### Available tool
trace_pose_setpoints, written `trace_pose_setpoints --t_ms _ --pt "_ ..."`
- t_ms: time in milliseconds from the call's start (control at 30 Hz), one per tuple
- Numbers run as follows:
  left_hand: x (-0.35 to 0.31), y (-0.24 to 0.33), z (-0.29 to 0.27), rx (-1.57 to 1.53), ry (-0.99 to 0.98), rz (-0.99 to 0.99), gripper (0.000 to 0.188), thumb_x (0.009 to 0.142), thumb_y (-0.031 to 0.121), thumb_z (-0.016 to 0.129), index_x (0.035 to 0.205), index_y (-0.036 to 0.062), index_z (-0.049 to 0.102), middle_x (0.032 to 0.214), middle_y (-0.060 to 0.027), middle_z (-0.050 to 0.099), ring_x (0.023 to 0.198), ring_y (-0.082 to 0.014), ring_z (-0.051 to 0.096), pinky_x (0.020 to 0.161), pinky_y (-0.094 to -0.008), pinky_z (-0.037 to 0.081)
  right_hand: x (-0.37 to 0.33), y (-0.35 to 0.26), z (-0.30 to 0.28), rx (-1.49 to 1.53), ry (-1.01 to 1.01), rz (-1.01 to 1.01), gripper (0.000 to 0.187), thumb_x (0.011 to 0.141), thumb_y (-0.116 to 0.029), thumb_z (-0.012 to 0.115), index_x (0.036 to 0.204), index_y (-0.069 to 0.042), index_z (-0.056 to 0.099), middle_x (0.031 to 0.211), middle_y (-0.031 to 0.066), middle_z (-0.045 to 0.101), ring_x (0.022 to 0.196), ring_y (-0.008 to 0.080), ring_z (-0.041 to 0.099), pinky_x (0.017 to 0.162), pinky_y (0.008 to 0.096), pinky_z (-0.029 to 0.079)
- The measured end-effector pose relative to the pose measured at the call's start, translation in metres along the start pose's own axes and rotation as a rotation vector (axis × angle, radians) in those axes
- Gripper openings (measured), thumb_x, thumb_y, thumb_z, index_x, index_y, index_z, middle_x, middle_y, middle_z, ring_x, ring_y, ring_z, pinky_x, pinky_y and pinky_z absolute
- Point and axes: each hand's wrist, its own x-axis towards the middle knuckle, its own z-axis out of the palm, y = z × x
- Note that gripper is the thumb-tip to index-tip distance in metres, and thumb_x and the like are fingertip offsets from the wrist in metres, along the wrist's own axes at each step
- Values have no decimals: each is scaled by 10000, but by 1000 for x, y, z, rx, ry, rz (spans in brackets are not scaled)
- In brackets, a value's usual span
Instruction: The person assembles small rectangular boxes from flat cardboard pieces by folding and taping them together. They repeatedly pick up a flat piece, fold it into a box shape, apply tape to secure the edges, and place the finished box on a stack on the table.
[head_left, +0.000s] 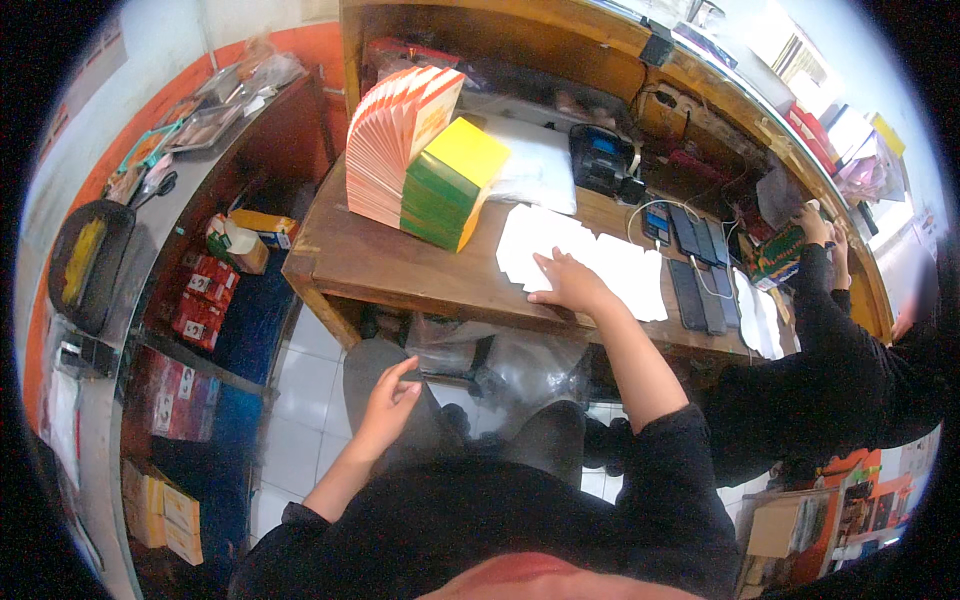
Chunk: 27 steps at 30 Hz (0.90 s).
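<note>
A few dark phones (686, 232) are laid out close together, and off left, red boxes (208, 280) are stashed in a shelf unit (148, 240), with scissors (166, 184) and a black tray (118, 252) kinda plonked on top.

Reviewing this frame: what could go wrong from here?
The white sheets under the right hand lie near the wooden desk's front edge, so a push might send some off. The fanned orange-and-white stack stands beside the green-and-yellow block and could topple if bumped.
</note>
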Motion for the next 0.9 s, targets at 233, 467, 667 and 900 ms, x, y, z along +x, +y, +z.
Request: trace_pose_setpoints --t_ms 233,467,667,900 --pt "14 20 9 75 -41 77 449 951 70 563 1389 58 465 1358 -92 491 1047 -158 612 940 -299 468 -22 7 -27 163 155 76 307 907 -264 594 1188 -169 674 1091 153 685 980 341 652 859 408 506" --pt "8 44 17 86 18 169 566 872 32 652 1401 86 457 1423 -103 396 956 -149 634 774 -252 521 -92 -59 -89 215 852 75 310 898 -69 557 1175 -156 665 982 171 691 888 324 683 766 407 531" --pt "8 90 46 -99 -115 58 452 878 90 688 1294 50 517 1278 -105 521 868 -142 668 661 -245 538 -168 -137 -75 269 -59 -140 321 887 -249 600 1198 -198 541 798 177 676 723 385 665 649 471 526" --pt "19 68 66 -59 -42 -166 195 928 162 652 1051 20 597 795 -37 664 596 -98 640 530 -220 502 -156 -147 16 561 549 -118 124 794 -92 690 909 -128 657 894 85 666 782 308 668 640 411 533"
